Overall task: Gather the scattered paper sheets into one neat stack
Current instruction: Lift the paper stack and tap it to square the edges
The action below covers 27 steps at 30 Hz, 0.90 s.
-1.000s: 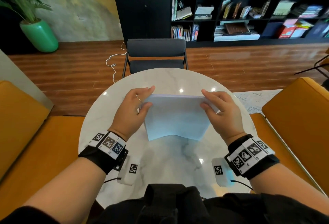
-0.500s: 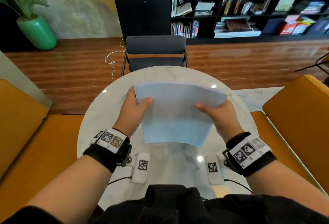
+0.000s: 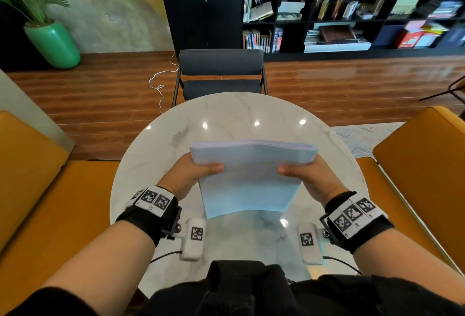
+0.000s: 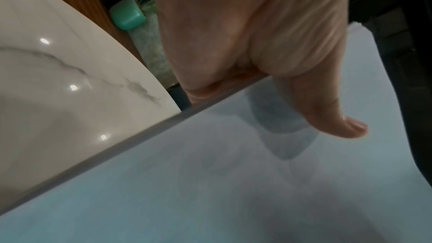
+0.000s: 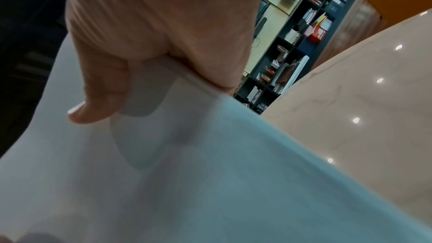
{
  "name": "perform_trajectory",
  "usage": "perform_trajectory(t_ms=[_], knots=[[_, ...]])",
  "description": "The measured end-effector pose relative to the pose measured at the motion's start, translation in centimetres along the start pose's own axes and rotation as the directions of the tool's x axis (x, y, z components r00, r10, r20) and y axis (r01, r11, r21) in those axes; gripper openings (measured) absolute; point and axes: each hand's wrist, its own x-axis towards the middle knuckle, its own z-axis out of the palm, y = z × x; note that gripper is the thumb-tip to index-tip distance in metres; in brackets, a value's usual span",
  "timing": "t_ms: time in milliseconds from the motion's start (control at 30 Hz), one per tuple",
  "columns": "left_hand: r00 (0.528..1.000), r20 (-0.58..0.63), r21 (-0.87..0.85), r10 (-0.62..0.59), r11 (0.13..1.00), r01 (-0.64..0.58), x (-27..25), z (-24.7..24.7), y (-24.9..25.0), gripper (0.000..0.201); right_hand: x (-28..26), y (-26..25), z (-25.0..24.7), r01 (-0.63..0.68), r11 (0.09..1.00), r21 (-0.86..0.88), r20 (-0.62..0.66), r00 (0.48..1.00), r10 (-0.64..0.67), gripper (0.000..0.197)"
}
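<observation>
A stack of pale blue-white paper sheets stands tilted on its lower edge on the round marble table, its upper edge leaning away from me. My left hand grips the stack's left side, thumb across the front face and fingers hidden behind. My right hand grips the right side the same way. In the left wrist view the thumb presses on the paper stack. In the right wrist view the thumb lies on the paper stack. No loose sheets show on the table.
A dark chair stands at the table's far side. Orange seats flank the table left and right. A black bookshelf fills the back wall, a green plant pot stands at the left, and a white cable trails on the wooden floor.
The stack has gone from lying under both hands' fingertips to being raised upright. Both hands shifted to its sides, thumbs in front, and came nearer to me.
</observation>
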Motion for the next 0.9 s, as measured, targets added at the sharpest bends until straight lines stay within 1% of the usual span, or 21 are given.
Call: perform_trajectory(t_ms=[67, 133, 200, 267, 333, 400, 467, 533, 633, 700, 767, 800, 900], knots=[[1.0, -0.002, -0.015, 0.023, 1.0, -0.023, 0.2, 0.5, 0.4, 0.055, 0.2, -0.5, 0.4, 0.009, 1.0, 0.009, -0.026, 1.0, -0.009, 0.045], [0.998, -0.03, -0.038, 0.056, 0.998, -0.057, 0.4, 0.7, 1.1, 0.057, 0.5, -1.2, 0.6, 0.024, 1.0, 0.018, -0.051, 0.998, -0.023, 0.049], [0.996, -0.028, -0.035, 0.081, 0.996, -0.081, 0.5, 0.4, 1.6, 0.06, 0.5, -1.9, 0.4, 0.042, 0.999, 0.006, -0.04, 0.998, -0.042, 0.044], [0.997, -0.015, -0.011, 0.073, 0.997, -0.073, 0.4, -0.1, 1.7, 0.059, 0.3, -2.2, 0.2, 0.054, 0.997, -0.049, -0.006, 0.999, -0.054, 0.037], [0.999, -0.008, 0.014, 0.038, 0.999, -0.038, 0.2, -0.2, 1.2, 0.055, 0.2, -1.8, 0.1, 0.045, 0.995, -0.086, 0.004, 0.999, -0.044, 0.034], [0.999, -0.037, 0.02, 0.005, 1.0, -0.004, 0.1, 0.2, 0.3, 0.048, 0.1, -1.2, 0.2, 0.005, 0.997, -0.079, -0.029, 1.0, -0.008, 0.034], [0.997, -0.077, 0.018, 0.004, 1.0, -0.003, 0.0, 0.9, 0.2, 0.043, 0.1, -1.2, 0.5, -0.01, 0.998, -0.069, -0.083, 0.997, 0.004, 0.033], [0.994, -0.108, 0.015, 0.017, 1.0, -0.016, 0.1, 1.2, 0.6, 0.045, 0.2, -1.7, 0.6, 0.005, 0.998, -0.059, -0.117, 0.993, -0.012, 0.031], [0.997, -0.076, 0.023, 0.033, 0.999, -0.031, -0.1, 0.5, 1.0, 0.053, 0.2, -2.4, 0.3, 0.028, 0.998, -0.061, -0.074, 0.997, -0.032, 0.032], [0.999, -0.027, 0.049, -0.023, 0.999, 0.024, -0.5, 0.6, 0.2, 0.057, 0.1, -1.6, 0.2, -0.01, 0.997, -0.07, -0.066, 0.998, 0.006, 0.033], [0.996, -0.026, 0.067, -0.088, 0.994, 0.089, -1.0, 1.2, -1.1, 0.061, -0.3, -0.5, 0.2, -0.06, 0.996, -0.061, -0.098, 0.994, 0.054, 0.033], [0.993, -0.051, 0.063, -0.11, 0.992, 0.113, -1.1, 1.6, -1.5, 0.058, -0.4, -0.1, 0.3, -0.075, 0.996, -0.055, -0.113, 0.991, 0.068, 0.034], [0.977, -0.172, 0.069, -0.124, 0.988, 0.138, -1.3, 1.9, -1.4, 0.027, -0.5, -0.1, 0.4, -0.079, 0.994, -0.072, -0.116, 0.991, 0.07, 0.034]])
